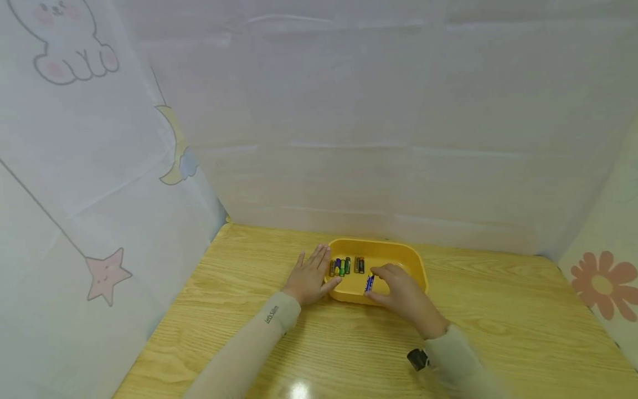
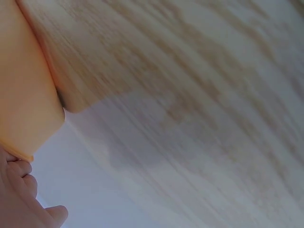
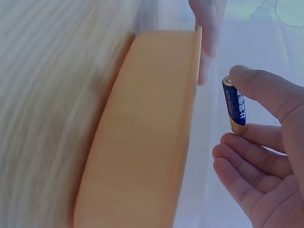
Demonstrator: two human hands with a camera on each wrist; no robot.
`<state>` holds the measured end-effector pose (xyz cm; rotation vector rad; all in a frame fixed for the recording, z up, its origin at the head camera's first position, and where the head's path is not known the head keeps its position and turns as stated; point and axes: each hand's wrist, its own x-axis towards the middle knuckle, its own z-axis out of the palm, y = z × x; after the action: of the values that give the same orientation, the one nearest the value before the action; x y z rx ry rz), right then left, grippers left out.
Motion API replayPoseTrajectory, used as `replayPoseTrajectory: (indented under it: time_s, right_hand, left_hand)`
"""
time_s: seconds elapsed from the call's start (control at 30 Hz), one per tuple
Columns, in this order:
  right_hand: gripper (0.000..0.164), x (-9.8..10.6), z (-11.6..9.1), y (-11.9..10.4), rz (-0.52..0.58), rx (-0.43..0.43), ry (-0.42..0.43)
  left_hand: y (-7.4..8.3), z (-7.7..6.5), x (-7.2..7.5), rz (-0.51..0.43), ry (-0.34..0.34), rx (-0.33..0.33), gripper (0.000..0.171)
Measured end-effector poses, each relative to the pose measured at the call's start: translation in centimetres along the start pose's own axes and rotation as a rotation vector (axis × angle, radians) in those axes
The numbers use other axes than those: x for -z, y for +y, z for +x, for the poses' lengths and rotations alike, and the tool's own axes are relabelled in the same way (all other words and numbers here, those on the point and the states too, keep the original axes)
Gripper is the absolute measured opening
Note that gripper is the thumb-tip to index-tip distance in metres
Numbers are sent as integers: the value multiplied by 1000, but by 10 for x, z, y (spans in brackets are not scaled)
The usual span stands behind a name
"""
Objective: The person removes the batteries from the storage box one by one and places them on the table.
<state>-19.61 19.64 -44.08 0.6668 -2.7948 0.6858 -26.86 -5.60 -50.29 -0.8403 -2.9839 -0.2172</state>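
A yellow plastic basin [image 1: 411, 257] stands on the table. My left hand [image 1: 307, 280] rests on its left rim with the fingers straight; the left wrist view shows only part of that hand [image 2: 21, 190] by the basin's edge. Between thumb and fingertip my right hand [image 1: 404, 293] pinches a blue battery [image 3: 234, 105] with a gold end, held by its two ends above the basin's near side. Inside the basin, several batteries [image 1: 342, 268] lie in a row at the left. Two dark and copper batteries [image 1: 359, 265] sit side by side just right of that row.
The wood-grain table [image 1: 498, 321] extends around the basin. A pale cloth wall [image 1: 374, 138] rises behind it, close to the basin's far side. Printed cloth walls stand at the left and right, with a star [image 1: 108, 275] and a flower [image 1: 603, 284].
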Motion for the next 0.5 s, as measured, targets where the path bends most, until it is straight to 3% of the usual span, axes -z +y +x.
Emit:
replayPoseTrajectory:
  time_s: [0.5]
  right_hand:
    - [53,-9,-8,-30,80,8,-1]
  left_hand:
    - [1,-1,2,13,20,-11,88]
